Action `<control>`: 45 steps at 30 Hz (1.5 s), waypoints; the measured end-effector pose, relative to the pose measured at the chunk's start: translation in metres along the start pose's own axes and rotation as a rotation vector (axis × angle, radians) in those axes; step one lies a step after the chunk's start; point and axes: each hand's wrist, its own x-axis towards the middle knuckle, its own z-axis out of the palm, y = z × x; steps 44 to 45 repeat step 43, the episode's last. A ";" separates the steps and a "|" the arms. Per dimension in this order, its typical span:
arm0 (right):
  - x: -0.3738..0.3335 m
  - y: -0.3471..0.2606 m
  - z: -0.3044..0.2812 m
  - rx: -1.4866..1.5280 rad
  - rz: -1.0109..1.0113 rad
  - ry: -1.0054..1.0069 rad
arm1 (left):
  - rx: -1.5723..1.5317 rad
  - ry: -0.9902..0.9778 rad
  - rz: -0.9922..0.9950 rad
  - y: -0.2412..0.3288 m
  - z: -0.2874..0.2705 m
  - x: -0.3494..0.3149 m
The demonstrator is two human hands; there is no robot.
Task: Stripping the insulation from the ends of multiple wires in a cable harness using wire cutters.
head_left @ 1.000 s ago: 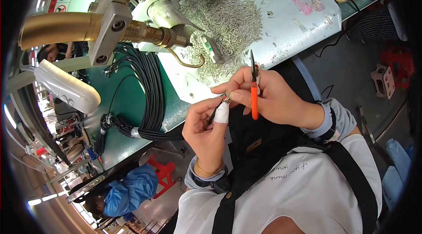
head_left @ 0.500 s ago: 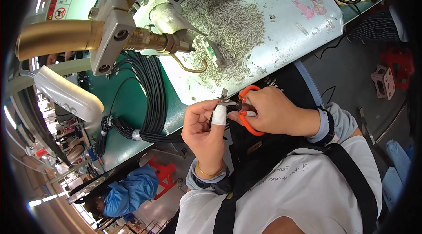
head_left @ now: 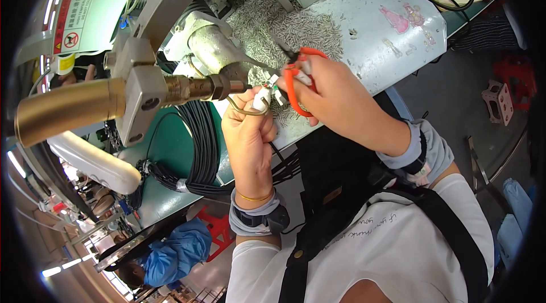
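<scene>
My left hand (head_left: 250, 124) is raised beside the machine's tip, its thumb wrapped in white tape. Thumb and fingers pinch a thin black cable (head_left: 277, 152) that hangs below the hand; its end is mostly hidden. Close by is a small metal fixture with a green part (head_left: 278, 95). My right hand (head_left: 330, 89) grips orange-handled pliers (head_left: 294, 95), jaws pointing up and left over the fixture. Some of its fingers have white wrapping. A bent brass tube (head_left: 245, 112) passes in front of my left fingers.
A brass-coloured cylinder (head_left: 71, 109) on a metal bracket reaches in from the left. Many small metal pieces (head_left: 310, 33) cover the white tray (head_left: 369, 52). Coiled black cable (head_left: 202, 149) lies on the green bench. A person in blue (head_left: 179, 252) is at lower left.
Both hands have moved up and away from my body to the fixture under the machine. The pliers have left the piece in my left hand, and their jaws have spread.
</scene>
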 end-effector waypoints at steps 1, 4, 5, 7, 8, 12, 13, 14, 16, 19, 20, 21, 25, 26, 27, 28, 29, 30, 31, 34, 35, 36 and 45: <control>0.005 0.002 0.001 -0.099 -0.052 -0.001 | 0.019 0.007 -0.002 0.001 0.001 0.000; 0.011 0.005 0.005 -0.076 -0.063 0.008 | 0.035 0.013 -0.021 0.005 0.001 0.002; 0.012 0.005 0.005 -0.065 -0.069 0.012 | 0.032 0.011 -0.037 0.006 0.000 0.003; 0.013 0.003 0.006 -0.061 -0.063 0.015 | 0.031 0.010 -0.053 0.008 -0.003 0.004; 0.013 0.001 0.007 -0.059 -0.058 0.018 | 0.040 -0.002 -0.044 0.008 -0.005 0.004; 0.012 0.000 0.006 -0.049 -0.056 0.021 | 0.075 0.026 -0.032 0.009 -0.001 0.003; 0.012 0.001 0.006 -0.046 -0.058 0.022 | 0.093 0.079 -0.033 0.010 0.004 0.003; 0.012 0.001 0.006 -0.046 -0.056 0.024 | 0.110 0.131 -0.035 0.010 0.006 0.002; 0.012 0.002 0.006 -0.059 -0.074 0.027 | 0.110 0.118 -0.028 0.009 0.003 0.002; 0.012 0.005 0.007 -0.091 -0.121 0.045 | 0.109 0.094 -0.009 0.008 0.001 0.001; 0.012 0.007 0.008 -0.116 -0.158 0.061 | 0.113 0.094 -0.008 0.009 0.001 0.001; 0.012 0.008 0.008 -0.141 -0.196 0.078 | 0.117 0.094 -0.005 0.009 0.001 0.001; 0.011 0.007 0.010 -0.184 -0.245 0.124 | 0.132 0.063 0.024 0.009 0.005 0.000; 0.011 0.006 0.010 -0.185 -0.248 0.123 | 0.138 0.050 0.037 0.010 0.006 -0.001; 0.010 0.004 0.009 -0.136 -0.195 0.094 | 0.137 0.051 0.040 0.009 0.008 -0.002; 0.010 0.002 0.008 -0.087 -0.142 0.066 | 0.131 0.086 0.059 0.007 0.011 -0.003; 0.008 0.000 0.008 -0.039 -0.089 0.036 | 0.125 0.121 0.077 0.006 0.013 -0.005; 0.006 0.000 0.008 -0.041 -0.090 0.033 | 0.119 0.157 0.095 0.005 0.014 -0.007; 0.003 0.001 0.008 0.004 -0.084 0.018 | 0.117 0.157 0.097 0.005 0.014 -0.009; -0.008 0.004 0.007 0.092 -0.070 -0.017 | 0.113 0.117 0.053 0.005 0.011 -0.023; -0.013 0.003 0.007 0.233 -0.011 -0.070 | 0.111 0.119 0.054 0.004 0.010 -0.028; -0.018 0.002 0.007 0.373 0.050 -0.128 | 0.094 0.081 0.053 0.003 0.007 -0.035; -0.036 -0.003 0.011 0.937 0.416 -0.409 | -0.093 -0.008 0.063 -0.008 -0.001 -0.065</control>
